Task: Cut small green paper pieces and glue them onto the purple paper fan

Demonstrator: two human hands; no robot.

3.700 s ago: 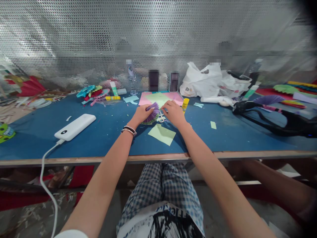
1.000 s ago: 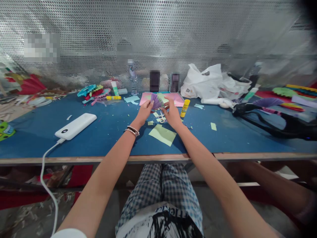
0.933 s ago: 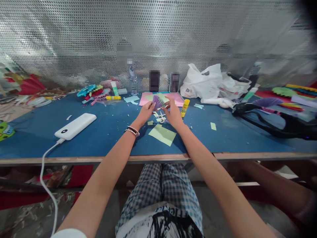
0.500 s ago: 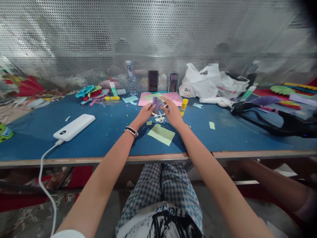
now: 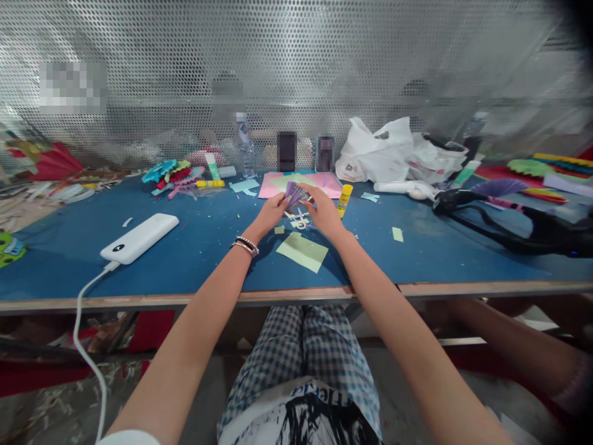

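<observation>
A small pleated paper fan (image 5: 293,193), purple with some green, is held up between my two hands above the table. My left hand (image 5: 273,210) pinches its lower left side. Curled round the right part of the fan, my right hand (image 5: 320,209) grips it with thumb and fingers. White-handled scissors (image 5: 301,219) lie on the table just below the fan, among small paper scraps. Nearer to me lies a pale green paper sheet (image 5: 303,252). A yellow glue stick (image 5: 344,201) stands upright right of my right hand.
Pink paper (image 5: 269,186) lies behind my hands, with two phones propped behind it. A white power bank (image 5: 139,238) with a cable is at left. White plastic bags (image 5: 375,151) and a black strapped device (image 5: 504,222) are at right. Someone's arm (image 5: 514,346) shows at lower right.
Both hands stay in nearly the same place, still holding the fan. The fan's pleats look slightly shifted; the things on the table have not moved.
</observation>
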